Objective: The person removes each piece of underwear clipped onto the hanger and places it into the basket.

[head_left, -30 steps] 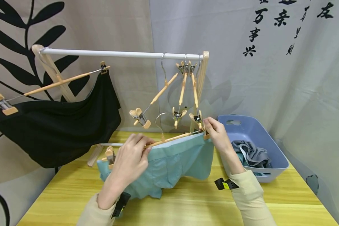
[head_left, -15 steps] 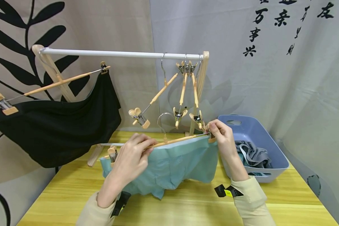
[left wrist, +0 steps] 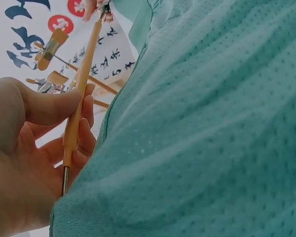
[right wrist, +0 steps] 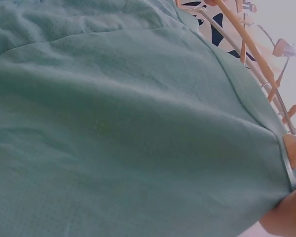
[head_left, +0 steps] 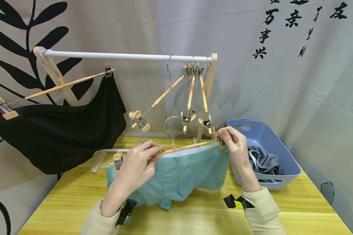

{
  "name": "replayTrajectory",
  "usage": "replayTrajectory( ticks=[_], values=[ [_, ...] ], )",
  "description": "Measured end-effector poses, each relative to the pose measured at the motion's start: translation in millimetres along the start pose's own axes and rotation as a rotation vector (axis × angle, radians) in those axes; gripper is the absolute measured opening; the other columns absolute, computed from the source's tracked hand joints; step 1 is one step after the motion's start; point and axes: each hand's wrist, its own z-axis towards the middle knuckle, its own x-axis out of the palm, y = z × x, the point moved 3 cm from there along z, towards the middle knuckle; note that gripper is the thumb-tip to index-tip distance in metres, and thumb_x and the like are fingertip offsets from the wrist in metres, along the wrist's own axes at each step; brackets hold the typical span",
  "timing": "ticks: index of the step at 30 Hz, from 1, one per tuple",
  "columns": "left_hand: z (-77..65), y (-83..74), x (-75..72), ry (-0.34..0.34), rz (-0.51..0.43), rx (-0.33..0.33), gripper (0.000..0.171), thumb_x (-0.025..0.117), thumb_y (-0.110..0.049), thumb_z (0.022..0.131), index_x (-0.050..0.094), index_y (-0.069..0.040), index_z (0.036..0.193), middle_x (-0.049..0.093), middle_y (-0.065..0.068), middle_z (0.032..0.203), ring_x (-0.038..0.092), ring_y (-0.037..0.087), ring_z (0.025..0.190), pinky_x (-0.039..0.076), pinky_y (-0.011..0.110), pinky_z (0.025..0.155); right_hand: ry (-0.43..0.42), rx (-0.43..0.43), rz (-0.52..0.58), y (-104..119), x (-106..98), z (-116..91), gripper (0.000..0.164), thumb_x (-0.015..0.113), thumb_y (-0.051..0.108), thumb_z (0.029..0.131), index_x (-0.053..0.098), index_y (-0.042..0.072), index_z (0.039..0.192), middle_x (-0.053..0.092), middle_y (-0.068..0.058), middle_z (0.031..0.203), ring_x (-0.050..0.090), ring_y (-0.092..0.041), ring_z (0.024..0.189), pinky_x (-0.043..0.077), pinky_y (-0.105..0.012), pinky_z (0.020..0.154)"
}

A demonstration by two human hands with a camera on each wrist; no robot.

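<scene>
A light teal pair of boxer briefs [head_left: 182, 174] hangs by its waistband from a clip hanger [head_left: 191, 147], low over the table. My left hand [head_left: 138, 160] grips the hanger's wooden bar left of the hook; in the left wrist view, thumb and fingers close round the bar [left wrist: 89, 57]. At the other end my right hand [head_left: 236, 148] pinches the right clip [head_left: 222, 145], whose jaws sit over the waistband corner. The right wrist view shows this clip [right wrist: 290, 150] on the fabric edge. Beside my left hand, the left clip [head_left: 118, 160] meets the waistband.
A rack with a white rail [head_left: 120, 56] stands behind. Black briefs [head_left: 76, 130] hang at its left on another hanger. Three bare clip hangers [head_left: 167, 93] crowd its right end, close above my hands. A blue basket [head_left: 277, 143] with grey and teal clothes [head_left: 264, 160] stands right.
The hanger and teal briefs have shifted right and slightly down, with my right hand staying at the right clip. The leftmost bare hanger has swung a little left.
</scene>
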Motion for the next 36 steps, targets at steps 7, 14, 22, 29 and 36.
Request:
replayTrajectory(
  ticks=[7,14,22,29,36],
  values=[
    [-0.4,-2.8,-1.2,-0.021,-0.004,0.020,0.023,0.063,0.006,0.075,0.072,-0.010,0.090,0.066,0.002,0.084,0.057,0.014,0.077,0.045,0.023,0.059,-0.008,-0.024,0.000,3.5,0.0,-1.9,0.025,0.046,0.009,0.093,0.056,-0.010,0.080,0.059,0.004,0.069,0.052,-0.007,0.067,0.044,-0.018,0.057],
    [1.1,-3.9,-2.5,-0.020,-0.005,0.015,0.022,0.063,0.005,0.075,0.072,-0.010,0.089,0.066,0.001,0.083,0.057,0.014,0.076,0.045,0.022,0.058,0.001,-0.033,-0.003,6.4,-0.4,-0.8,0.026,0.047,0.009,0.094,0.055,-0.012,0.081,0.058,0.004,0.070,0.052,-0.008,0.068,0.042,-0.019,0.059],
    [1.6,-4.7,-2.8,-0.030,-0.013,0.017,0.023,0.063,0.007,0.075,0.072,-0.009,0.089,0.065,0.000,0.082,0.055,0.013,0.075,0.043,0.021,0.058,0.014,-0.050,0.013,7.4,-0.6,-0.4,0.025,0.046,0.008,0.093,0.055,-0.012,0.081,0.059,0.001,0.070,0.055,-0.008,0.067,0.046,-0.019,0.057],
    [1.2,-4.7,-2.8,-0.021,-0.002,0.014,0.023,0.063,0.006,0.075,0.072,-0.009,0.090,0.066,0.003,0.084,0.058,0.015,0.078,0.046,0.023,0.059,0.010,-0.071,0.001,8.8,-0.7,-0.1,0.025,0.047,0.008,0.093,0.055,-0.012,0.080,0.059,0.004,0.070,0.055,-0.008,0.067,0.044,-0.018,0.061],
    [0.8,-5.4,-3.7,-0.019,-0.004,0.011,0.025,0.062,0.007,0.075,0.072,-0.009,0.091,0.066,0.001,0.084,0.056,0.013,0.076,0.044,0.021,0.058,-0.003,-0.050,0.001,10.6,-1.1,-0.4,0.022,0.047,0.007,0.093,0.056,-0.010,0.080,0.060,0.003,0.069,0.056,-0.007,0.065,0.047,-0.018,0.056]
  ],
)
